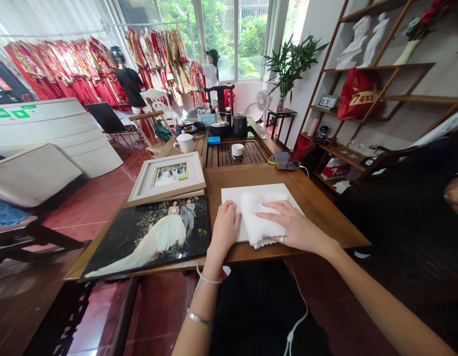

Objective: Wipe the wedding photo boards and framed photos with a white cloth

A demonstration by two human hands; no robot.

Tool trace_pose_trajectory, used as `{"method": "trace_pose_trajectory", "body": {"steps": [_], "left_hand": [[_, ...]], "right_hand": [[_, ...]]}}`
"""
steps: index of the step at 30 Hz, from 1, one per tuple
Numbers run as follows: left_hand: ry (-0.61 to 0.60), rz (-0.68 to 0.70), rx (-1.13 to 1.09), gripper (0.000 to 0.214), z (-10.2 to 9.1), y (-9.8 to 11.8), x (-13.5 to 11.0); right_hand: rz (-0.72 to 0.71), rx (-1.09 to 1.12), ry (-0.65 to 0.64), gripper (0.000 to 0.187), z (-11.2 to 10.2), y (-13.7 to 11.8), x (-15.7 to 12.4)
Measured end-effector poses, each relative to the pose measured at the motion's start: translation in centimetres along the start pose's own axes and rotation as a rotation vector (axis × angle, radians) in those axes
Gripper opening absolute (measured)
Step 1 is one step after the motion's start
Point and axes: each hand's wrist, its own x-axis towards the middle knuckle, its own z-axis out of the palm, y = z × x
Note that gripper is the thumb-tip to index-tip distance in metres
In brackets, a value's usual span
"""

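A flat white board (254, 194) lies on the wooden table (325, 207) in front of me. A folded white cloth (256, 222) rests on its near half. My right hand (291, 225) lies flat on the cloth, fingers stretched out, a ring on one finger. My left hand (225, 225) rests on the board's left edge beside the cloth, fingers curled down against it.
A large wedding photo print (150, 237) lies at the left of the table, with a white framed photo (167, 178) behind it. Cups, a kettle and a phone (286, 160) sit farther back. Two people stand by racks of red garments. Shelves line the right wall.
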Motion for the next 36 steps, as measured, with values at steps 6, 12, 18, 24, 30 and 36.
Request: {"method": "trace_pose_trajectory", "body": {"steps": [6,12,18,24,30,36], "left_hand": [[-0.001,0.011,-0.016,0.02,-0.1,0.0,0.0],[0.009,0.017,-0.023,0.019,-0.1,-0.1,0.0],[0.029,0.027,-0.101,0.027,-0.2,0.1,-0.1],[0.178,-0.17,-0.245,0.034,-0.5,0.0,0.5],[0.346,-0.321,-0.346,0.024,-1.2,0.4,0.8],[0.249,-0.264,-0.312,0.039,-1.4,0.9,0.5]], "right_hand": [[0.101,-0.02,0.036,0.059,0.4,2.2,1.5],[0.081,0.023,0.034,0.059,1.3,4.9,6.6],[-0.053,0.093,0.016,0.053,2.0,4.5,9.9],[-0.044,0.075,-0.006,0.052,2.0,3.3,9.8],[-0.054,0.013,-0.118,0.055,0.9,-0.1,8.3],[-0.114,0.007,-0.098,0.059,-0.1,-2.9,3.5]]}}
